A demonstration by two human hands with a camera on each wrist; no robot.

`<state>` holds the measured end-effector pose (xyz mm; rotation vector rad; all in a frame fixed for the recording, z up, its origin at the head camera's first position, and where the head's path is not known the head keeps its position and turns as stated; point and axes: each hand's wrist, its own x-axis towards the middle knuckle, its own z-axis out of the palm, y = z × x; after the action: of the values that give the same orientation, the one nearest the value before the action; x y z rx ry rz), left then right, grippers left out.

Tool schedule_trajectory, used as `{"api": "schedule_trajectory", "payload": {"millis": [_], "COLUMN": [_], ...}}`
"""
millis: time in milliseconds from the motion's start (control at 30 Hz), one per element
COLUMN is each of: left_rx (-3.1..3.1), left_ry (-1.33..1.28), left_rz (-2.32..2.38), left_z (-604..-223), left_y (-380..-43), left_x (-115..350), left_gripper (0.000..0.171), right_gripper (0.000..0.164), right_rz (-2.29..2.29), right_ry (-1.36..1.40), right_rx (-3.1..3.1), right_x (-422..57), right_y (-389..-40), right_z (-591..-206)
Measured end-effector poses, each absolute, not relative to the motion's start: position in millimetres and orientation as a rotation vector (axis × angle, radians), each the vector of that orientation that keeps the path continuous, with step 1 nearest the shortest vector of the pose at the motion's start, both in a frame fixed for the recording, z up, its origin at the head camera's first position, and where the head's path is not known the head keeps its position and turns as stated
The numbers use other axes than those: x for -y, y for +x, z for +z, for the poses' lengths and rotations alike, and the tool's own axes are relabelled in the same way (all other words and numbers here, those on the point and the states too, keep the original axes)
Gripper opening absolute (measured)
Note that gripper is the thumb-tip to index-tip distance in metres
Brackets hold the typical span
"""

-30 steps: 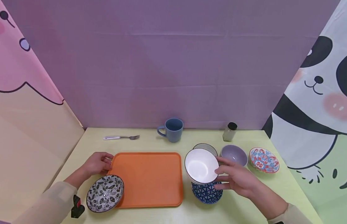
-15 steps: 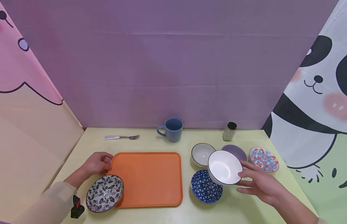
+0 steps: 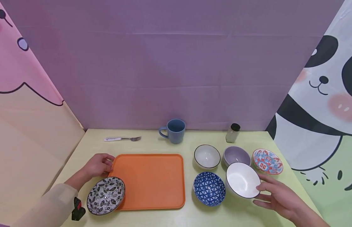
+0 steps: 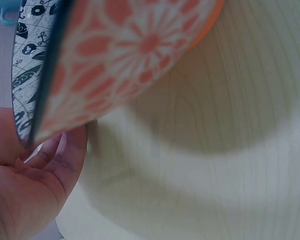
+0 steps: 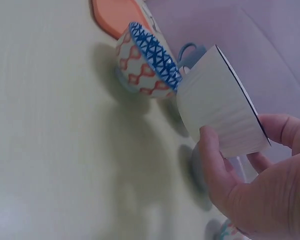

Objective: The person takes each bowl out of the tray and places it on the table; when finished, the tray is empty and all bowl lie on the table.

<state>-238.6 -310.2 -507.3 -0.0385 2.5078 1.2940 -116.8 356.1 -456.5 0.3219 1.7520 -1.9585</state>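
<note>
My right hand [image 3: 278, 197] pinches the rim of a white bowl [image 3: 242, 180] with a dark edge. In the right wrist view the bowl [image 5: 217, 105] is tilted above its shadow, thumb and fingers on either side of its wall. Left of it stands a blue-and-white patterned bowl [image 3: 209, 189]. My left hand [image 3: 98, 165] lies at the left edge of an orange tray [image 3: 153, 183], fingers loosely bent. Just in front of that hand is a bowl with a black-and-white leaf pattern [image 3: 106, 196], red flowers outside, overlapping the tray's front left corner; in the left wrist view the bowl [image 4: 130, 55] partly hides the fingers.
Behind the held bowl stand a white bowl with a dark rim [image 3: 207, 156], a purple bowl [image 3: 237, 155] and a red-and-blue patterned bowl [image 3: 267, 161]. Along the back are a fork [image 3: 123, 139], a blue mug [image 3: 176, 131] and a black-lidded jar [image 3: 232, 133].
My right hand has carried the white bowl to the right and lower, uncovering the blue patterned bowl and the white bowl behind. My left hand has stayed in place.
</note>
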Motion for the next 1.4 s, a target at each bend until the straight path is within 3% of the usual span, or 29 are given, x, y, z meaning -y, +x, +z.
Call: {"api": "schedule_trajectory", "payload": {"millis": [133,333,900,1167,1400], "left_rx": [-2.512,-2.506,-2.467,-2.476,-2.473], "left_ry": [-0.037,-0.054,-0.084,-0.084,-0.095], "left_rz": [1.283,1.287,1.333,1.325,1.327], "left_z": [-506.5,-505.9,-507.8,-508.8,-507.6], "left_y": [-238.7,-238.5,-239.2,-240.0,-238.3], "left_x": [310.1,309.3,310.3,310.7,310.2], "left_gripper": [0.048,0.048,0.048,0.048,0.048], "right_gripper": [0.051,0.037,0.034,0.059,0.037], "right_rz": [-1.978,-2.005,-2.004,-1.987,-1.996], "right_ry": [0.343,0.312,0.385,0.46,0.407], "right_rx": [-1.711,-1.627,-1.593,-1.631,-1.588], "right_x": [-363.9,-375.5,-383.0,-380.7,-384.6], "right_y": [-112.5,-108.5,-101.9,-100.0,-97.8], "right_z": [-468.7,-485.9,-508.0,-507.8,-508.0]}}
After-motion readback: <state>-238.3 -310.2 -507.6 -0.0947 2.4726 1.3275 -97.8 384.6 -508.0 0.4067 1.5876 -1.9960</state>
